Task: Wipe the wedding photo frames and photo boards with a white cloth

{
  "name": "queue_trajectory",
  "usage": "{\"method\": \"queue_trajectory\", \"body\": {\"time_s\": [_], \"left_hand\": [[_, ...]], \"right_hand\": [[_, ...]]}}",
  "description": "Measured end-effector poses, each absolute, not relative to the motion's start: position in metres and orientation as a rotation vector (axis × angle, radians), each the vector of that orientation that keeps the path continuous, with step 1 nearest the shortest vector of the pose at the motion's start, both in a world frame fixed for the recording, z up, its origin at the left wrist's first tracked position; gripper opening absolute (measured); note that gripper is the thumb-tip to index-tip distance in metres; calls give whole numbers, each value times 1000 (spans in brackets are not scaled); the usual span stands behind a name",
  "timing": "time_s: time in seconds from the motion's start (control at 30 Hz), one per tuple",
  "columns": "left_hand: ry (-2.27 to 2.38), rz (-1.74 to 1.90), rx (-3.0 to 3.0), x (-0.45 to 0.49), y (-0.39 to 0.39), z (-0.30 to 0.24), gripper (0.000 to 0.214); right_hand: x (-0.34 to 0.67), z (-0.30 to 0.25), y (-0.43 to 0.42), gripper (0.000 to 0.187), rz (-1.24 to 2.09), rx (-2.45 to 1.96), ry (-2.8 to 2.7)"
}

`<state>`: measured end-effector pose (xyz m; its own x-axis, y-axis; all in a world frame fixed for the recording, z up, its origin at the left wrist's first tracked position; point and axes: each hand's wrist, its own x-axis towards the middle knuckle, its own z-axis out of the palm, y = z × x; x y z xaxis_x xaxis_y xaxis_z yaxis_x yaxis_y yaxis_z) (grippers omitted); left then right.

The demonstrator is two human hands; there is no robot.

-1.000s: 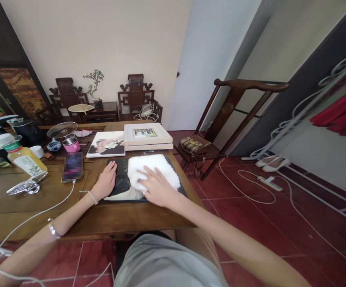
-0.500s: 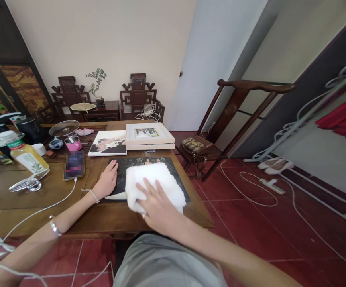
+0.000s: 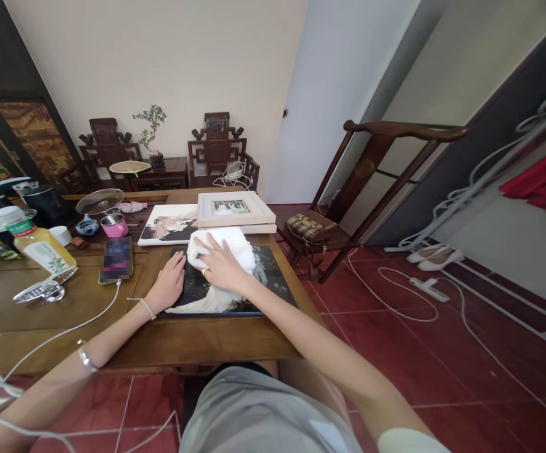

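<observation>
A dark photo print [image 3: 263, 277] lies flat on the wooden table [image 3: 65, 321] in front of me. My right hand [image 3: 219, 264] presses a white fluffy cloth [image 3: 235, 242] onto the print's far left part, fingers spread over the cloth. My left hand [image 3: 168, 283] rests flat on the print's left edge, fingers stretched out, holding nothing. A ring shows on my right hand and a bracelet on my left wrist.
Behind the print lie another photo print [image 3: 167, 225] and stacked white frames [image 3: 233, 211]. To the left are a phone [image 3: 116, 259] on a cable, a pink cup [image 3: 114, 225], a juice bottle [image 3: 37, 246] and a small fan. A wooden chair [image 3: 348, 189] stands right of the table.
My right hand has slid the white cloth from the print's near right part up to its far left part. The left hand has stayed on the print's left edge.
</observation>
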<state>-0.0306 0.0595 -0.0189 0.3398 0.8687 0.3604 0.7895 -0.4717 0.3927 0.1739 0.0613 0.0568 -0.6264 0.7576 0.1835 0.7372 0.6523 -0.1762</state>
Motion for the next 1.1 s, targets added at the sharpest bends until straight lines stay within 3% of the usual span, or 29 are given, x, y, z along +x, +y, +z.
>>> {"method": "queue_trajectory", "body": {"time_s": [0.4, 0.57, 0.83, 1.1], "left_hand": [[1591, 798, 2427, -26, 56, -16, 46], [1589, 806, 2433, -28, 57, -18, 47], [1564, 792, 2426, -27, 56, -15, 48], [1525, 782, 2425, -28, 53, -13, 48]], "right_hand": [[214, 66, -64, 29, 370, -875, -2841], [207, 68, -26, 41, 372, -963, -2771], [166, 58, 68, 35, 144, -1240, -2631], [171, 60, -5, 36, 242, -1144, -2766]]}}
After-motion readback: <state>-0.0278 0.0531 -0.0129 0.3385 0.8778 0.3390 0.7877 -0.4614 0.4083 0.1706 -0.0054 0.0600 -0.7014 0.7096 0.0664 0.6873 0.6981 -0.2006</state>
